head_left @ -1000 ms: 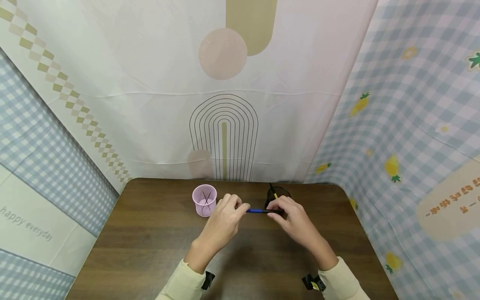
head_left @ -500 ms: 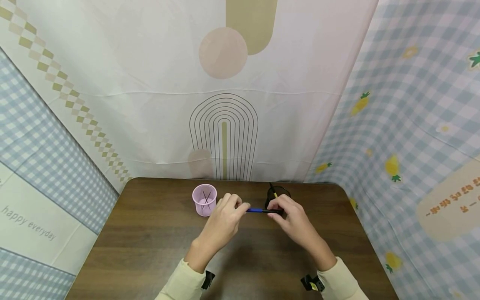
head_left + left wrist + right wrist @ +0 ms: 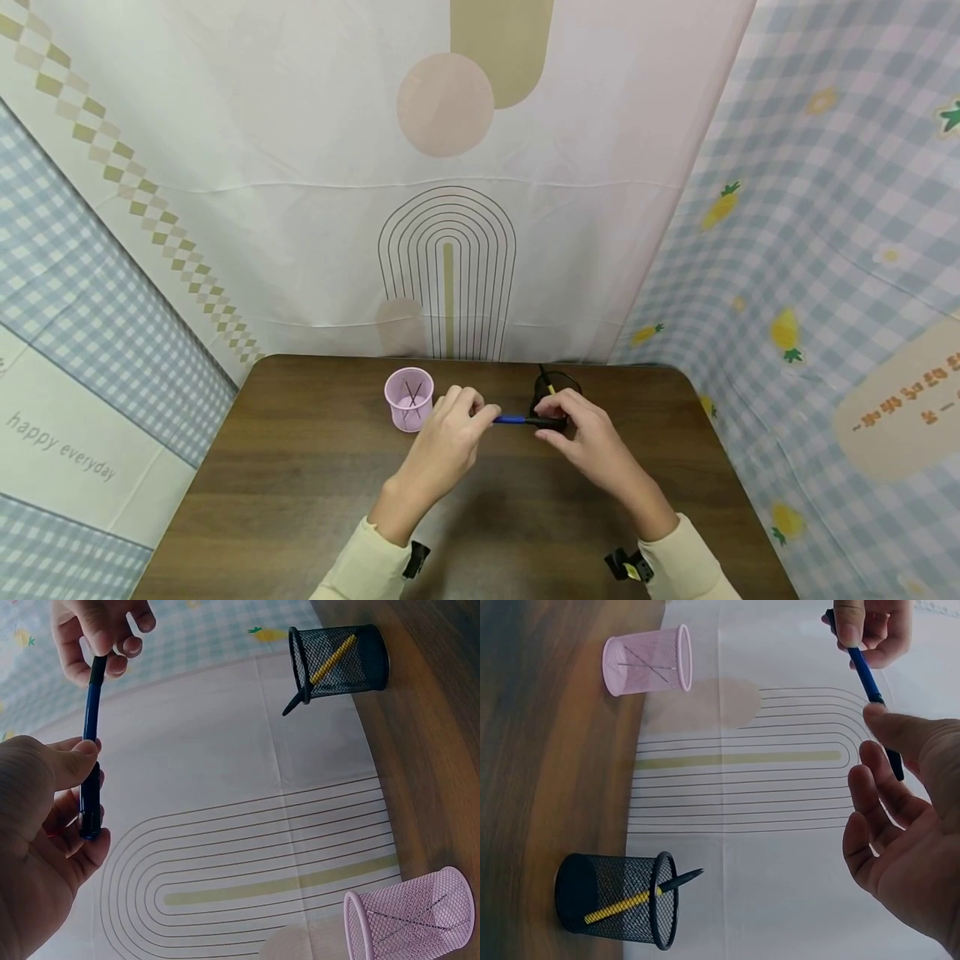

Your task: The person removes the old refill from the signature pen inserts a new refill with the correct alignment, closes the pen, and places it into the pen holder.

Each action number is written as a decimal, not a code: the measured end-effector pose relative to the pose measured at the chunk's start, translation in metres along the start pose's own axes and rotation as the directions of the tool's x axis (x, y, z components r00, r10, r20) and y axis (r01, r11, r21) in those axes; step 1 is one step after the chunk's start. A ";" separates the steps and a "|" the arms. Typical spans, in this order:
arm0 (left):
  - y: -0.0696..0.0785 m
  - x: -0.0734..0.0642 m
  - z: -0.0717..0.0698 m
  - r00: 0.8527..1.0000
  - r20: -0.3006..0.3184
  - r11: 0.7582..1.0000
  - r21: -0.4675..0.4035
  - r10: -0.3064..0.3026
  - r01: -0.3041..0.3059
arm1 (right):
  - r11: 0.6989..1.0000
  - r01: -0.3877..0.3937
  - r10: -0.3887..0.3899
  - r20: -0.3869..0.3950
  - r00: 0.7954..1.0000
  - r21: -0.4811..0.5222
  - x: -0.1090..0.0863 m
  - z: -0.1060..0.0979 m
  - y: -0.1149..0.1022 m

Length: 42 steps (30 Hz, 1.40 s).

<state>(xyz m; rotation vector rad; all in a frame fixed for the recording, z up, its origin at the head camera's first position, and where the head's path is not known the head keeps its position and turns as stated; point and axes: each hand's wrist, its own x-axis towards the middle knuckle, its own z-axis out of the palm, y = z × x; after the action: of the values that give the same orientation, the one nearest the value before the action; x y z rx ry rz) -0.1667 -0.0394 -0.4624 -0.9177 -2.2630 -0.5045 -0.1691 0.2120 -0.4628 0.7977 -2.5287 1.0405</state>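
Observation:
A blue pen (image 3: 510, 420) with a black end is held level above the table, between both hands. My left hand (image 3: 450, 429) pinches its blue part with thumb and fingers; in the left wrist view the pen's dark end (image 3: 90, 817) sticks out below the thumb. At the black end, my right hand (image 3: 588, 433) holds the pen between thumb and index finger, and the black tip (image 3: 895, 763) shows past the thumb in the right wrist view. The other right fingers are loosely bent, apart from the pen.
A pink mesh pen cup (image 3: 409, 400) with thin dark crossing lines stands left of the hands. Behind the right hand is a black mesh pen cup (image 3: 622, 892) holding a yellow and black pen (image 3: 630, 904). The brown wooden table (image 3: 300, 500) ends at a printed cloth (image 3: 322, 250).
The right thumb has dropped slightly, so more of the pen's black end shows between thumb and index finger. The left hand and both cups stay in place.

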 end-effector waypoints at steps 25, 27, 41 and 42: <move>0.001 0.000 0.001 1.000 -0.017 1.000 0.017 0.021 -0.020 | 0.997 -0.067 0.065 0.087 0.994 0.030 0.004 -0.008 0.000; 0.000 -0.001 0.001 1.000 -0.013 1.000 0.012 0.018 -0.017 | 0.997 -0.064 0.061 0.076 0.995 0.033 0.003 -0.007 0.000; -0.001 -0.002 0.004 1.000 -0.013 1.000 -0.012 0.005 -0.005 | 1.000 -0.008 0.008 -0.035 0.999 0.008 0.001 0.002 -0.001; -0.001 -0.002 0.004 1.000 -0.011 1.000 -0.012 0.004 -0.005 | 1.000 -0.004 0.005 -0.039 0.999 0.010 0.001 0.002 -0.002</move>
<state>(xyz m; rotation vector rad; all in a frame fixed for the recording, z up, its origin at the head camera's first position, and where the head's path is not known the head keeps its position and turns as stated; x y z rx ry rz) -0.1678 -0.0388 -0.4661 -0.9237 -2.2497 -0.5211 -0.1687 0.2093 -0.4631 0.7676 -2.4960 1.0607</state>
